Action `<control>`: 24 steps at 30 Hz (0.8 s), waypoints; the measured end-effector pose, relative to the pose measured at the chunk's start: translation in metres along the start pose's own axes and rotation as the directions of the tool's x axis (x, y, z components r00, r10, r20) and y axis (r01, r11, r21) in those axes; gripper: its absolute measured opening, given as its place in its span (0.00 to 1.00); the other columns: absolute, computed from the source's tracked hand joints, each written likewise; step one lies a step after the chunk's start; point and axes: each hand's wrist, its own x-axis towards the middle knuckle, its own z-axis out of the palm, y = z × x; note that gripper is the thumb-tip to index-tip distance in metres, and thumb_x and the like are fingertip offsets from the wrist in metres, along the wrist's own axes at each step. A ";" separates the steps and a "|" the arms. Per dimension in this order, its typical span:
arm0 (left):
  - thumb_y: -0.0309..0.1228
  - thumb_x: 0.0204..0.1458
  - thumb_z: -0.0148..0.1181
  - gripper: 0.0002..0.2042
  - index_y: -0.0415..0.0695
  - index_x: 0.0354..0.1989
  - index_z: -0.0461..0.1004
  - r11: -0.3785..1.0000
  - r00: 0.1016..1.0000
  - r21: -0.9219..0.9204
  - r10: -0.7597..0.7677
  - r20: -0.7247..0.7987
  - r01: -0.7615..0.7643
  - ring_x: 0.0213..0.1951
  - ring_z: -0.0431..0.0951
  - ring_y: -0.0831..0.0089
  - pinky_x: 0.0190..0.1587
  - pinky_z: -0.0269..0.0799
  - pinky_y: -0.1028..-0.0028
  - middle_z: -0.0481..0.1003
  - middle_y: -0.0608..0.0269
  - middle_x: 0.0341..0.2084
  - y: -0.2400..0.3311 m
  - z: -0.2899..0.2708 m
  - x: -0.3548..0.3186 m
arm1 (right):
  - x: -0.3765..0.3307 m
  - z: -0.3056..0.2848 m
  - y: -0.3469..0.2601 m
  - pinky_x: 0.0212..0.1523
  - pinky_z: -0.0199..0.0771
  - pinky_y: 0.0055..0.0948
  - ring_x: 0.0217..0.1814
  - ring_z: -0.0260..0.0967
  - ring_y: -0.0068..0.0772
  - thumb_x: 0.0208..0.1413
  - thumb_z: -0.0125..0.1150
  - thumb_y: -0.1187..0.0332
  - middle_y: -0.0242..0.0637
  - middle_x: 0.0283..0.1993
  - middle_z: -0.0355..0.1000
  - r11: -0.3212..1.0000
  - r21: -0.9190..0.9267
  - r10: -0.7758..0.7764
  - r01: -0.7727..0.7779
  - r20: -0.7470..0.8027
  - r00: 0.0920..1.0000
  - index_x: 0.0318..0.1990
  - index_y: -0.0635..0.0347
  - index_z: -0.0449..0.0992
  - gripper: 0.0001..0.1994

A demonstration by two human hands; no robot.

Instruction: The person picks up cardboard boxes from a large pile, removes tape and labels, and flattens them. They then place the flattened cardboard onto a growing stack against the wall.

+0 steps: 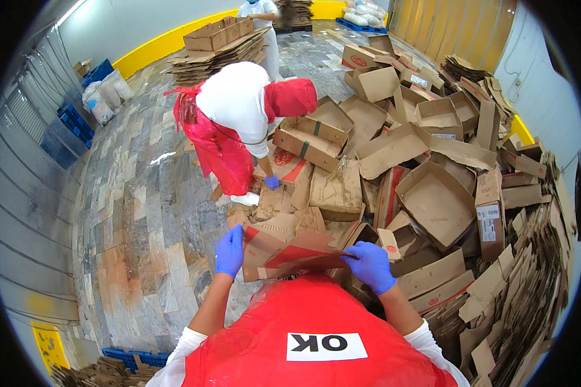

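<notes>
In front of my red apron I hold a brown cardboard carton (287, 253) with red printing. It looks partly flattened and tilted; its underside is hidden. My left hand (230, 253), in a blue glove, is closed on its left edge. My blue-gloved right hand (371, 266) grips its right end, fingers partly hidden by the cardboard. Just beyond the carton lies crumpled brown cardboard (284, 226) on the floor. An open box (337, 190) with a stained bottom sits past my right hand.
A co-worker (232, 109) in a red apron bends over boxes ahead. To the right rises a big heap of open cartons (439, 200), with flattened cardboard (529, 284) stacked alongside. Farther back stand a cardboard stack (219, 55) and another person (265, 26). Grey tiled floor (135, 213) extends left.
</notes>
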 end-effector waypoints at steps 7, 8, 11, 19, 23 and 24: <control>0.56 0.59 0.58 0.33 0.34 0.58 0.73 0.987 0.700 0.146 -0.155 0.697 0.073 0.51 0.80 0.59 0.54 0.74 0.64 0.79 0.46 0.50 0.005 0.027 -0.027 | 0.004 0.016 -0.008 0.38 0.75 0.44 0.37 0.76 0.48 0.55 0.65 0.60 0.40 0.33 0.76 0.986 -0.082 0.138 -0.142 -0.046 0.989 0.41 0.48 0.85 0.09; 0.58 0.59 0.58 0.34 0.34 0.57 0.75 0.993 0.647 0.097 -0.117 0.754 0.067 0.49 0.81 0.61 0.52 0.75 0.65 0.80 0.48 0.48 0.018 0.041 -0.032 | 0.011 0.020 -0.013 0.37 0.75 0.44 0.36 0.75 0.48 0.55 0.65 0.61 0.41 0.32 0.76 0.990 -0.087 0.103 -0.109 -0.070 0.992 0.40 0.50 0.84 0.09; 0.55 0.60 0.60 0.33 0.34 0.58 0.73 0.883 0.462 0.042 -0.285 0.840 0.468 0.49 0.80 0.64 0.56 0.74 0.67 0.78 0.48 0.51 0.081 0.074 -0.033 | 0.023 0.034 -0.029 0.35 0.75 0.44 0.36 0.76 0.47 0.57 0.62 0.61 0.41 0.32 0.75 0.989 -0.148 0.024 -0.024 -0.001 1.000 0.40 0.50 0.82 0.08; 0.44 0.62 0.60 0.16 0.41 0.42 0.74 0.403 0.451 -0.280 -0.431 0.782 0.871 0.40 0.83 0.61 0.44 0.83 0.59 0.80 0.52 0.38 0.043 0.137 -0.014 | 0.035 0.049 -0.030 0.32 0.75 0.47 0.34 0.76 0.51 0.60 0.55 0.64 0.43 0.33 0.75 0.966 -0.136 -0.186 0.219 0.221 0.957 0.45 0.49 0.79 0.09; 0.33 0.65 0.51 0.14 0.35 0.53 0.68 0.280 0.423 -0.327 -0.436 0.795 0.903 0.51 0.79 0.52 0.54 0.80 0.53 0.76 0.45 0.50 0.025 0.124 -0.016 | 0.032 0.013 -0.019 0.37 0.76 0.47 0.35 0.77 0.52 0.58 0.63 0.52 0.47 0.39 0.78 0.972 0.111 -0.236 0.209 0.372 0.898 0.50 0.51 0.81 0.18; 0.30 0.65 0.49 0.17 0.31 0.57 0.64 0.282 0.460 -0.367 -0.451 0.765 0.887 0.57 0.75 0.47 0.59 0.76 0.51 0.72 0.40 0.55 0.034 0.112 -0.015 | 0.032 0.001 -0.013 0.42 0.77 0.45 0.39 0.77 0.52 0.54 0.67 0.47 0.51 0.42 0.79 0.982 0.125 -0.179 0.139 0.410 0.894 0.51 0.51 0.82 0.23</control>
